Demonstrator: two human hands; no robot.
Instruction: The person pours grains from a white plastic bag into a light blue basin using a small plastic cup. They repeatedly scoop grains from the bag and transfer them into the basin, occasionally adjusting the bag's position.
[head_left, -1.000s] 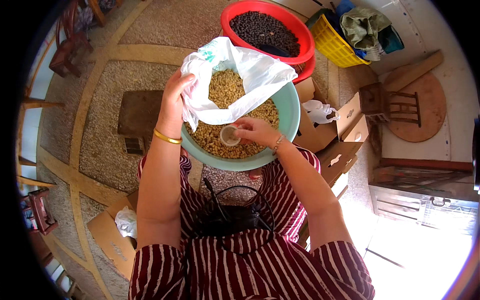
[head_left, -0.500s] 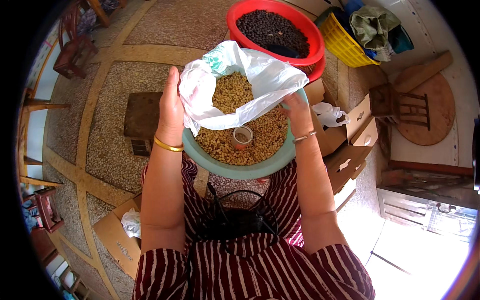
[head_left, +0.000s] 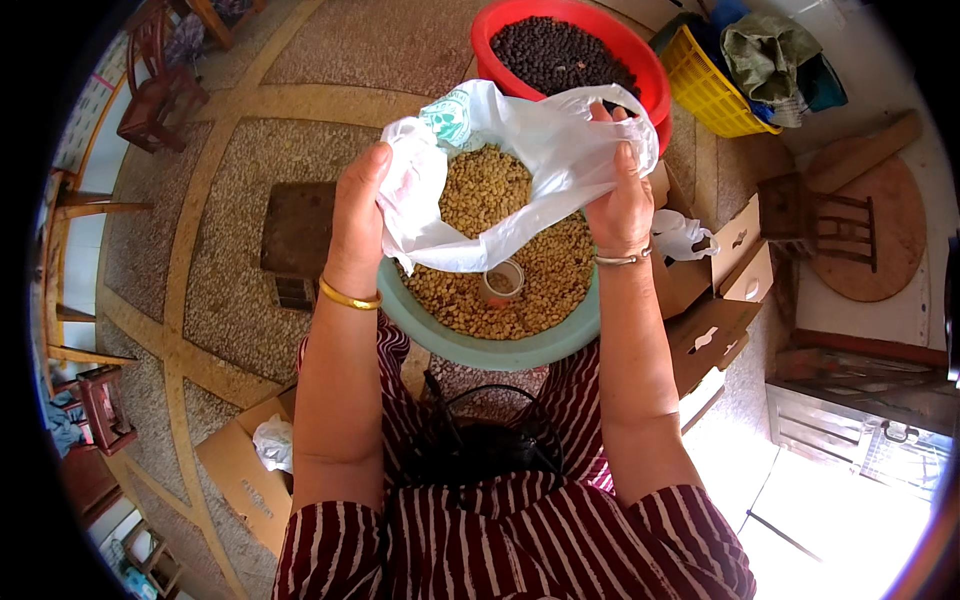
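Both my hands hold a thin white plastic bag point(head_left: 560, 150) with green print above a pale green basin point(head_left: 478, 355). My left hand point(head_left: 357, 215) is closed on its bunched left side, thumb up and fingers mostly hidden. At the right rim, my right hand point(head_left: 622, 205) grips the plastic, its thumb in front and fingertips behind. Pale yellow-brown kernels point(head_left: 485, 190) show through the wide bag mouth; whether they lie in the bag or in the basin is hard to tell. A small clear cup point(head_left: 502, 283) stands among similar kernels point(head_left: 545, 300) in the basin.
Beyond the basin is a red tub point(head_left: 655, 75) of dark round nuts or seeds. A yellow basket point(head_left: 705, 85) with cloths stands at the far right. Cardboard boxes point(head_left: 700, 340) sit beside my right arm. A low wooden stool point(head_left: 297, 230) is left of the basin.
My right hand has moved up and right along the bag's rim, its thumb now in front. The bag's right side is higher and stretched wider. The whole view has shifted slightly.
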